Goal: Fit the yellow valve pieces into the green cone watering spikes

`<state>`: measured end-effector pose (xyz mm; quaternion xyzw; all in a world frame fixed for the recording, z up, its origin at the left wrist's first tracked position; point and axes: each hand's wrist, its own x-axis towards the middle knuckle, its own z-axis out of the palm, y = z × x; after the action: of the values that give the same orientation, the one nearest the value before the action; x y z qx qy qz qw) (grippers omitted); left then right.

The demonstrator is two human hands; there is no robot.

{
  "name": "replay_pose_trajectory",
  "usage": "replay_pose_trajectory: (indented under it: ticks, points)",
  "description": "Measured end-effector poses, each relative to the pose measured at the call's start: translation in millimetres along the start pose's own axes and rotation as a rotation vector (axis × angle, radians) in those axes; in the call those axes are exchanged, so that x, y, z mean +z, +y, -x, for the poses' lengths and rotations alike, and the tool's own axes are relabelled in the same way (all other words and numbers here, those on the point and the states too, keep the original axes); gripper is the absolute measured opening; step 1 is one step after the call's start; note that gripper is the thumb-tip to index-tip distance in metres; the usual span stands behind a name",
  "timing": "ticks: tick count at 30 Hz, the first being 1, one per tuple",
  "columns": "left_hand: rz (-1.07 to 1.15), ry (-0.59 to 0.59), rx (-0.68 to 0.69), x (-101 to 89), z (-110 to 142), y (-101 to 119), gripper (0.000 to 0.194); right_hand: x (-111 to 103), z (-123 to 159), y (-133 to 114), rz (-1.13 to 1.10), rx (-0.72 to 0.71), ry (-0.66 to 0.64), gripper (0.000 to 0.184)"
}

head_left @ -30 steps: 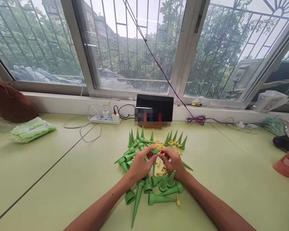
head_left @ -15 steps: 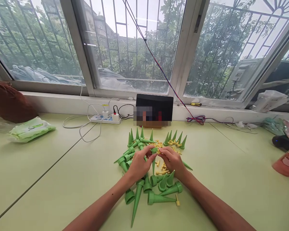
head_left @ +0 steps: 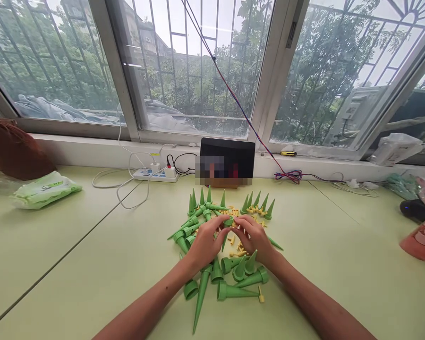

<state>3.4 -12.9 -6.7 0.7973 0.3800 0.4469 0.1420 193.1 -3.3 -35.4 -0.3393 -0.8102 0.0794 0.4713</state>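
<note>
My left hand grips a green watering spike near its wide collar, its point hanging down. Close against that collar, my right hand has thumb and fingers pinched together; whatever they hold is too small or hidden to make out. Small yellow plastic valves lie scattered under and behind the hands. Around them are more green spikes: some lie on their sides, like the long one in front, others stand point up, such as the row at the back right. One spike lying in front has a yellow valve at its tip.
A dark tablet leans by the window. Left of it is a power strip with loose cables. A green wipes pack lies at the left. Bundled wire and a red cup are at the right.
The spike in my left hand has tilted, its open collar now showing more and its tip shifted slightly left. Both hands stay in nearly the same place.
</note>
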Motion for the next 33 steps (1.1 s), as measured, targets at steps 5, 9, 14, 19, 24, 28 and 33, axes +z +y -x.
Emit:
replay_pose_trajectory:
  ticks: [5, 9, 14, 19, 24, 28, 33]
  points:
    - [-0.014, -0.012, 0.060, 0.5, 0.9, -1.5, 0.018, -1.1, -3.6, -1.5, 0.008, -0.033, -0.007, 0.015]
    - [-0.013, -0.029, 0.079, -0.9, 0.5, 0.0, 0.016, -3.1, -6.0, -3.7, 0.019, -0.046, -0.027, 0.016]
    - [-0.005, -0.037, 0.105, -2.3, -0.4, 1.5, 0.014, -3.0, -4.9, -3.7, 0.048, -0.045, -0.052, 0.018]
    - [0.003, -0.052, 0.124, -2.2, -1.0, 1.5, 0.015, 0.3, -2.6, -2.2, 0.054, -0.032, -0.081, 0.020]
    - [0.012, -0.060, 0.129, -1.2, -1.0, -0.5, 0.017, 1.5, -1.3, -3.6, 0.000, -0.001, -0.108, 0.022]
    - [0.007, -0.050, 0.115, 0.0, -0.2, -1.7, 0.016, 0.1, -1.9, -5.0, -0.016, 0.045, -0.130, 0.023]
    - [0.018, -0.025, 0.017, 0.9, -1.8, -3.2, 0.020, -0.5, -3.4, -4.4, -0.033, 0.071, -0.053, 0.018]
